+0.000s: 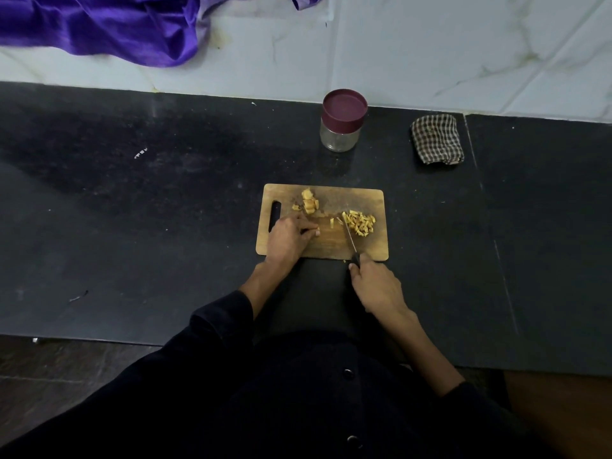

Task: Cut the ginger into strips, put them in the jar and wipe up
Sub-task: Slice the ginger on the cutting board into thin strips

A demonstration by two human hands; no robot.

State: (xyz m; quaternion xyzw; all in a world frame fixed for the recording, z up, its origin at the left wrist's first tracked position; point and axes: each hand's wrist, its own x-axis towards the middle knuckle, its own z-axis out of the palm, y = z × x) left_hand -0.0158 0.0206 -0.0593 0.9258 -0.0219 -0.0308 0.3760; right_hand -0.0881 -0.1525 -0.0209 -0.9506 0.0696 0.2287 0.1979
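A wooden cutting board (pixel 331 243) lies on the black counter. Uncut ginger chunks (pixel 309 202) sit at its far left, and a heap of ginger strips (pixel 361 222) lies at its right. My left hand (pixel 288 238) rests on the board's left part and pinches a small ginger piece (pixel 316 232) at its fingertips. My right hand (pixel 376 284) grips the black handle of a knife (pixel 350 238), whose blade points away across the board beside the strips. A glass jar (pixel 341 124) with a maroon lid on it stands behind the board.
A folded checked cloth (pixel 437 139) lies at the back right of the counter (pixel 149 210). Purple fabric (pixel 99 24) hangs over the white tiled wall at top left. The counter's front edge runs just below my forearms.
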